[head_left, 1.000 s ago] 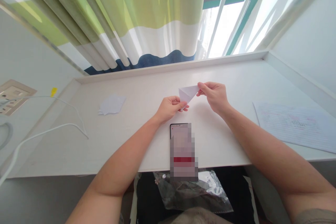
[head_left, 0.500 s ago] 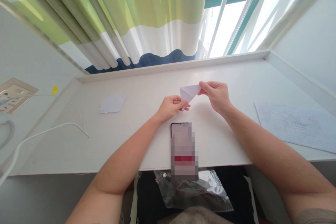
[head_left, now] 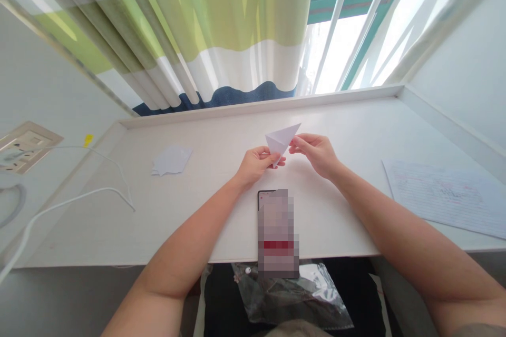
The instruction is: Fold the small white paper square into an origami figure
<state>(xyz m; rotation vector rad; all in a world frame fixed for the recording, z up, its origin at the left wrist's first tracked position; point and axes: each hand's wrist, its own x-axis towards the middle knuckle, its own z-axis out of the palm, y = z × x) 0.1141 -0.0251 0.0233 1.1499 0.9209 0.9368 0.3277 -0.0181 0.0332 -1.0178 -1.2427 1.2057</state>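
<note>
The right hand (head_left: 317,154) has dropped from the far tip of the folded paper (head_left: 281,138), leaving that tip bare; its fingers bunch narrowly by the right edge, though I cannot tell whether they grip. The left hand's (head_left: 258,164) fingers pinch the lower corner, presumably steadying the paper above the desk (head_left: 213,134). The phone (head_left: 278,229) faces up nearer the person, probably for easy viewing.

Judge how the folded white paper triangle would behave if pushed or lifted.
The folded white paper triangle is likely very light: it looks thin, and the left hand pinches it near its lower corner. It is probably fairly stiff for paper, since its upper tip juts out without visible sag. A firm push might bend it along its visible crease.
</note>
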